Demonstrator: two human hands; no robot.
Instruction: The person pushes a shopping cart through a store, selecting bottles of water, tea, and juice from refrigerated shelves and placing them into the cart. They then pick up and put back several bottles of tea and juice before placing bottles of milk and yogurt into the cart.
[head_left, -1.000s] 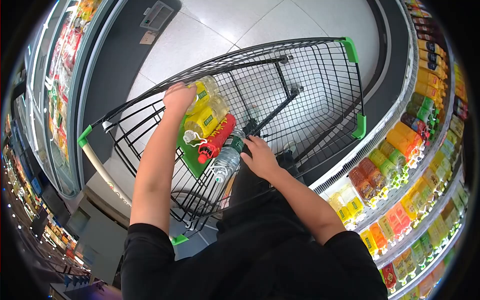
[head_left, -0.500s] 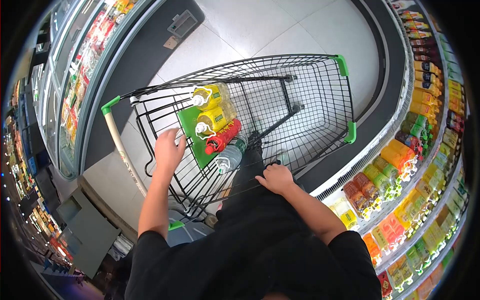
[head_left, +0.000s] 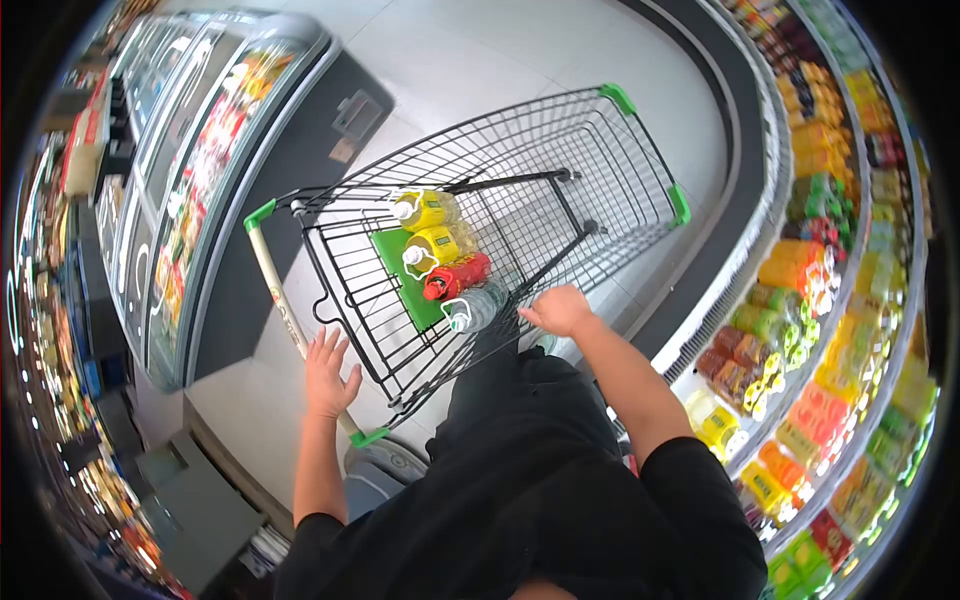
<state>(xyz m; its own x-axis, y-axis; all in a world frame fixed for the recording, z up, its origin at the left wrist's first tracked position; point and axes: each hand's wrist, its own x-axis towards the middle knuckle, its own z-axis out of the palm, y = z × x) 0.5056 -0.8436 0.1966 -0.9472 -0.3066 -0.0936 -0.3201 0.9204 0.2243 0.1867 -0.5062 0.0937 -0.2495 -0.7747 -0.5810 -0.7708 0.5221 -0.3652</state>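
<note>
A wire shopping cart with green corners stands before me, its pale handle (head_left: 281, 298) on the left side. Inside, near the green seat panel (head_left: 398, 262), lie two yellow-labelled bottles (head_left: 432, 210), a red bottle (head_left: 458, 275) and a clear bottle (head_left: 480, 306). My left hand (head_left: 327, 375) is beside the handle with its fingers apart and nothing in it. At the cart's near side rim, my right hand (head_left: 558, 311) has its fingers curled; whether they hold the rim is hidden.
Shelves of bottled drinks (head_left: 800, 330) curve along the right. A glass-fronted display case (head_left: 230, 150) with a dark base stands at the left. Behind the handle is a grey box-like unit (head_left: 205, 490). The tiled floor (head_left: 470, 45) shows beyond the cart.
My left hand has moved back from over the cart's seat area to the handle, its fingers now spread. My right hand has shifted slightly forward along the rim. The cart has turned a little in view.
</note>
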